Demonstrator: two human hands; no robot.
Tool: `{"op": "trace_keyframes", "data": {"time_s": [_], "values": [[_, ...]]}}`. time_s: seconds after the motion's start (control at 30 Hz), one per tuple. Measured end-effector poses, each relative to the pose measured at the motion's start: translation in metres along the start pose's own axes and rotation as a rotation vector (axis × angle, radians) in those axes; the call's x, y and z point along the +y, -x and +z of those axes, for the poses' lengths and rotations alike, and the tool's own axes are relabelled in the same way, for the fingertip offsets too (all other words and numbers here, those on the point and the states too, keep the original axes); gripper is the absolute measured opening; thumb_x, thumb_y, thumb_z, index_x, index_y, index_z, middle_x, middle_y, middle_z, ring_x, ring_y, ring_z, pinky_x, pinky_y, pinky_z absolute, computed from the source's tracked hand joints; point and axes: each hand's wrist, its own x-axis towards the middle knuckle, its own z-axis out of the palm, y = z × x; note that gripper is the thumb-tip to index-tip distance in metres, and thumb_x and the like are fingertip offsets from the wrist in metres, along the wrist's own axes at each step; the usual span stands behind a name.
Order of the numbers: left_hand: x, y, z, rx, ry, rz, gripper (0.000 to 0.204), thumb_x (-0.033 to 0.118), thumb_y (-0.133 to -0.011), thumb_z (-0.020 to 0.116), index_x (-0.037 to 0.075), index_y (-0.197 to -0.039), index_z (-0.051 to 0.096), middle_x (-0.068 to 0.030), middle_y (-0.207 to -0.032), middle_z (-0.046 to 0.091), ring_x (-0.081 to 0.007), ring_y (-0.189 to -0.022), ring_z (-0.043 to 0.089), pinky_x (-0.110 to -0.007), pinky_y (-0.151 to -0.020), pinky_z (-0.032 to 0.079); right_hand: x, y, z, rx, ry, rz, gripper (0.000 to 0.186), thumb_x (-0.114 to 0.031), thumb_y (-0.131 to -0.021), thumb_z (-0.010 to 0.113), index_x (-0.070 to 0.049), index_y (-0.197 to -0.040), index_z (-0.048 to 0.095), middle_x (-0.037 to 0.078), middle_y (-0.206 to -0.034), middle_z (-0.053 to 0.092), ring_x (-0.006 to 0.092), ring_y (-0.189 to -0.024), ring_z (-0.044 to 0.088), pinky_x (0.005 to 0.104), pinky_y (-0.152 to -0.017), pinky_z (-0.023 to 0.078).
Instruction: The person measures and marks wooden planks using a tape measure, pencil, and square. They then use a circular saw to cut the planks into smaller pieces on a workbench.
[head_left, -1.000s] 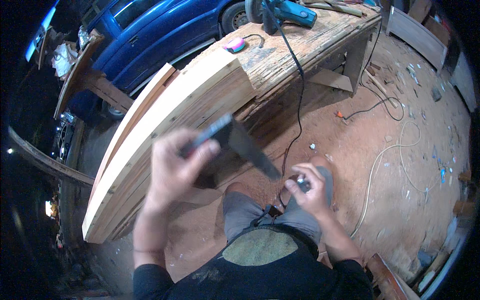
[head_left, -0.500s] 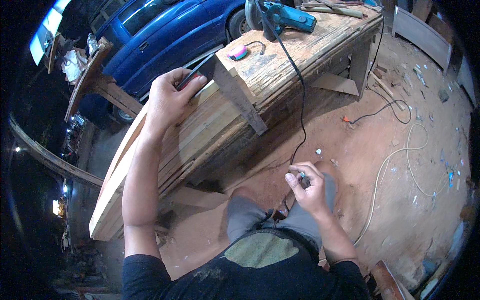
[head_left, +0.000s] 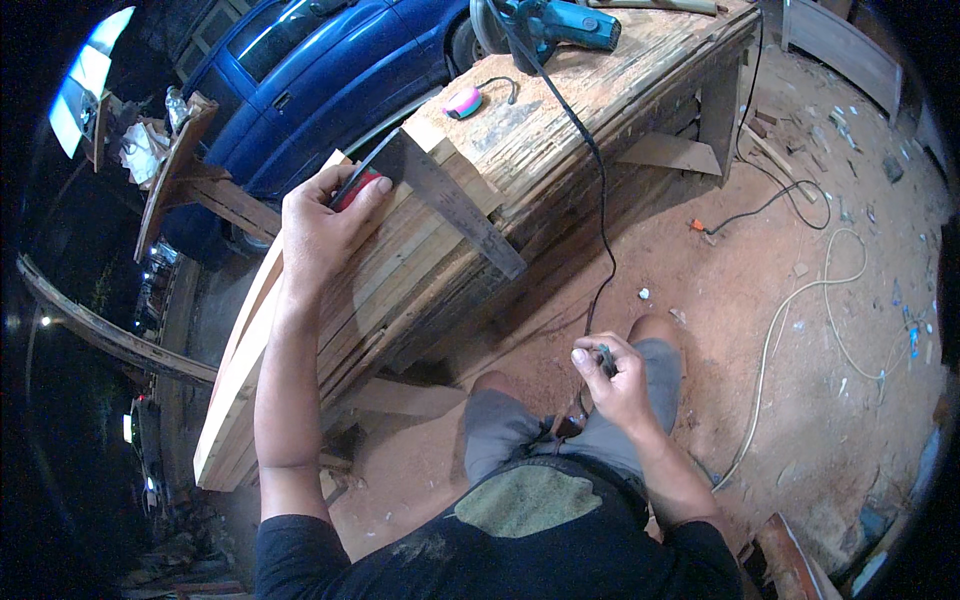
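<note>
Red-handled, a square [head_left: 458,203] is lying across boards [head_left: 375,275] above centre, extending rightward from the left hand [head_left: 322,222], whose fingers are pinching it; lower right of centre, the right hand [head_left: 620,388] is pinching a small object [head_left: 605,358].

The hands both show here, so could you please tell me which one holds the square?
The left hand: it grips the square, which extends across the pale boards. The right hand, away from the square, holds a small dark object.
</note>
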Motion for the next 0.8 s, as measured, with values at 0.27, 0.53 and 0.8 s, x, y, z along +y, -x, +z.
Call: {"op": "trace_keyframes", "data": {"time_s": [0.27,0.53,0.8], "values": [[-0.002,0.003,0.006,0.055,0.009,0.029,0.037,0.03,-0.088,0.083,-0.003,-0.103,0.077,-0.0088,-0.083,0.075,-0.0098,-0.077,0.068,-0.028,-0.073,0.055,-0.006,-0.029,0.012,0.152,-0.27,0.04,0.048,-0.034,-0.111,0.04,0.0,-0.095,0.069,0.004,-0.082,0.064,0.011,-0.075,0.055,0.0283,-0.067,0.045],[0.001,0.005,0.007,0.105,-0.083,0.066,0.027,0.024,-0.088,0.083,0.0,-0.099,0.077,-0.001,-0.082,0.072,-0.0064,-0.076,0.063,-0.024,-0.072,0.051,-0.055,-0.116,0.043,0.114,-0.716,-0.042,0.039,-0.033,-0.109,0.054,-0.003,-0.09,0.07,-0.002,-0.069,0.057,0.004,-0.058,0.048,0.0217,-0.053,0.036],[-0.001,0.005,0.007,0.108,-0.094,0.073,0.028,0.025,-0.088,0.083,0.0,-0.101,0.077,-0.0016,-0.081,0.073,-0.0066,-0.074,0.063,-0.025,-0.069,0.052,-0.079,-0.172,0.073,0.139,-0.632,-0.419,0.025,-0.022,-0.102,0.068,0.001,-0.11,0.072,0.002,-0.088,0.069,0.0054,-0.072,0.058,0.0223,-0.063,0.047]]}}
